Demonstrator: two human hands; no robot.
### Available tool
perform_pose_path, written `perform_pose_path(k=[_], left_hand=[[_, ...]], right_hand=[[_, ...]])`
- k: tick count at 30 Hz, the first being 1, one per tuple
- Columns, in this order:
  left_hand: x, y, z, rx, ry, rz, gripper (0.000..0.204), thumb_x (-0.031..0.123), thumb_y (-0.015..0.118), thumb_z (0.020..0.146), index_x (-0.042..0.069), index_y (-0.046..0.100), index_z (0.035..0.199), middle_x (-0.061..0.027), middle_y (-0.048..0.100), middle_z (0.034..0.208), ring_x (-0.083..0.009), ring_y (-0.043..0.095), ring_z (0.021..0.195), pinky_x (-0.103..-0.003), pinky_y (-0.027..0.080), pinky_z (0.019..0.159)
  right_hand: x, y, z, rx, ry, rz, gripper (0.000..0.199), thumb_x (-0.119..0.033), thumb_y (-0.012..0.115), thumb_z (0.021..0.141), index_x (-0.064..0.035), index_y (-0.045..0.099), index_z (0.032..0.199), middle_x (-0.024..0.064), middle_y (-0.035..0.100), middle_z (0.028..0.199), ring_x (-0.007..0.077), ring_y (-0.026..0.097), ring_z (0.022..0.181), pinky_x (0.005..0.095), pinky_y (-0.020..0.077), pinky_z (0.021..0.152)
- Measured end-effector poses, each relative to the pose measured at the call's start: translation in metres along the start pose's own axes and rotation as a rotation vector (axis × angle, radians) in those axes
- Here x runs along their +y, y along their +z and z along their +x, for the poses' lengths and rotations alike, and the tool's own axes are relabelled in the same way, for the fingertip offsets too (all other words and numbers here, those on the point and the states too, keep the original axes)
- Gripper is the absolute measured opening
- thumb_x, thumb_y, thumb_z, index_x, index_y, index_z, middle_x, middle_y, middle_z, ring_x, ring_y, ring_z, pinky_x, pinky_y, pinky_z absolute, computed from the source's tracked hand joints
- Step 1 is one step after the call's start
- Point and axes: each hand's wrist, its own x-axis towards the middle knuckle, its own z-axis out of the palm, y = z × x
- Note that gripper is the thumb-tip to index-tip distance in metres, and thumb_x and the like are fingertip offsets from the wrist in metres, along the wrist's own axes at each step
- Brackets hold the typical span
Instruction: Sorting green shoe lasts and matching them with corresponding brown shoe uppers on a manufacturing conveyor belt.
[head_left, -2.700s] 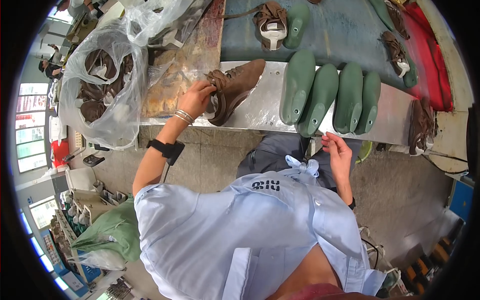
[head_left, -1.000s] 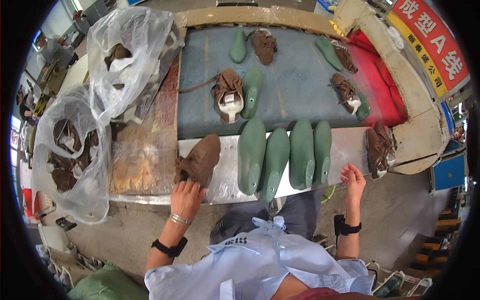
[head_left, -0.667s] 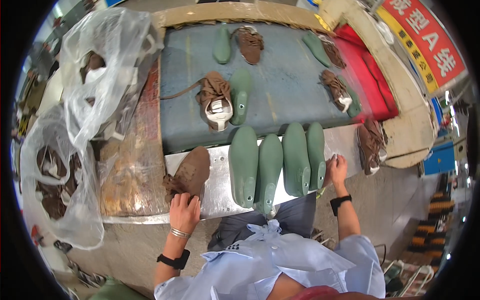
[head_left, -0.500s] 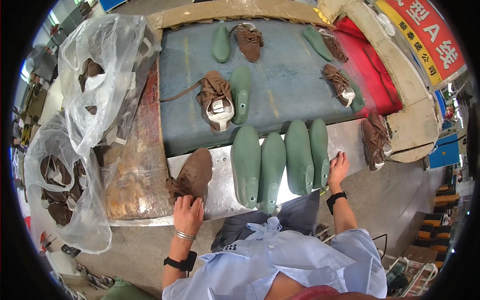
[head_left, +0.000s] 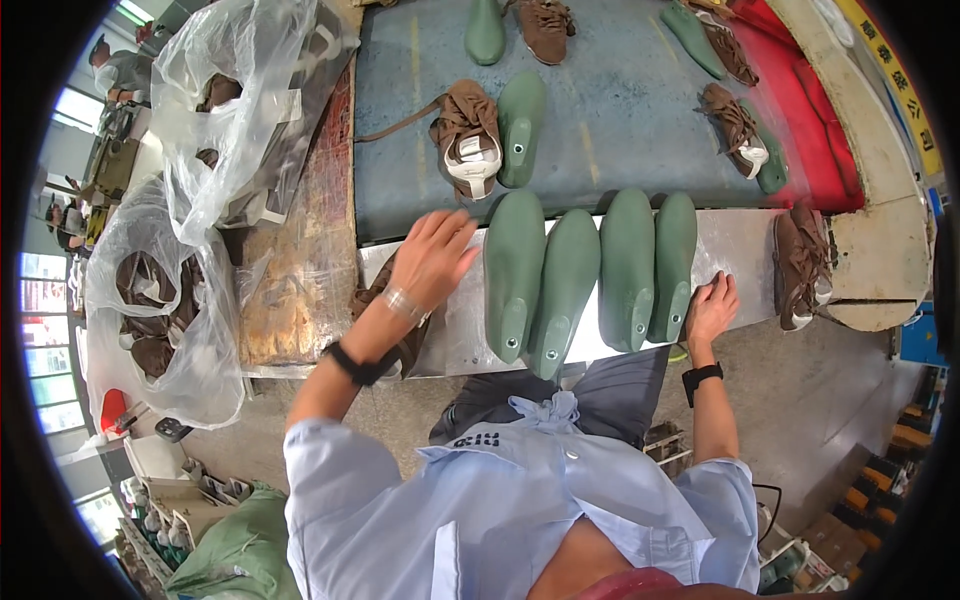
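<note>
Item: brown shoe upper [head_left: 385,300], lying on the metal tabletop [head_left: 740,250] at the person's left, largely hidden under the left forearm. Left hand [head_left: 432,258]: raised above the upper, fingers spread, grip released, nothing held; it hovers between the upper and the nearest green last. Right hand [head_left: 710,310]: laid flat at the near edge of the tabletop, just beside the rightmost last of the row, grip loose and empty as far as can be seen. Row of four green shoe lasts [head_left: 590,270]: side by side on the tabletop, all bare, none yet carrying an upper. Second brown upper [head_left: 800,265]: at the far right end of the tabletop, unfitted. On the blue conveyor belt [head_left: 620,110] beyond: several brown shoes, one [head_left: 465,145] with a pale insole showing, each paired with a green last beside it. Clear plastic bags [head_left: 190,260] at the left hold further brown uppers. Judged standing: early; lasts are laid out and stock remains in the bags, but none of the four near lasts is dressed, so nearly all fitting looks still to do.
</note>
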Motion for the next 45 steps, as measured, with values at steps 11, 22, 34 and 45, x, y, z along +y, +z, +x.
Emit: perform_pose_path(k=[11,22,34,45], left_hand=[[-0.044,0.172,0.167,0.023,-0.671,-0.129,0.075,0.027,0.072,0.076,-0.003,0.037,0.134,-0.0202,0.041,0.137,-0.0357,0.040,0.126,-0.044,0.033,0.105],[-0.044,0.190,0.186,0.212,-0.853,-0.050,0.058,0.017,0.069,0.076,0.000,0.042,0.124,-0.0160,0.048,0.128,-0.0334,0.042,0.123,-0.042,0.033,0.104],[-0.044,0.184,0.183,0.062,-0.885,-0.082,0.070,0.019,0.073,0.076,0.000,0.035,0.133,-0.0163,0.041,0.137,-0.0331,0.038,0.127,-0.041,0.030,0.107],[-0.081,0.190,0.208,-0.191,-0.849,0.152,0.076,0.038,0.068,0.076,-0.004,0.037,0.132,-0.0228,0.040,0.138,-0.0375,0.040,0.127,-0.048,0.035,0.102]], right_hand=[[-0.006,-0.007,0.000,0.059,0.020,0.095,0.035,-0.018,0.054,0.086,-0.0074,0.058,0.119,0.0124,0.051,0.130,0.0321,0.045,0.118,0.0439,0.0355,0.100],[-0.008,-0.010,0.002,0.060,0.020,0.105,0.035,-0.014,0.053,0.086,-0.0057,0.058,0.119,0.0133,0.051,0.128,0.0319,0.045,0.117,0.0440,0.0351,0.098],[-0.014,-0.014,0.000,0.064,0.091,0.156,0.034,-0.012,0.055,0.083,-0.0032,0.058,0.116,0.0151,0.051,0.127,0.0323,0.046,0.116,0.0446,0.0362,0.097],[-0.007,-0.023,0.006,0.045,0.130,0.233,0.039,-0.008,0.058,0.079,-0.0010,0.054,0.117,0.0183,0.048,0.126,0.0349,0.044,0.117,0.0460,0.0358,0.098]])
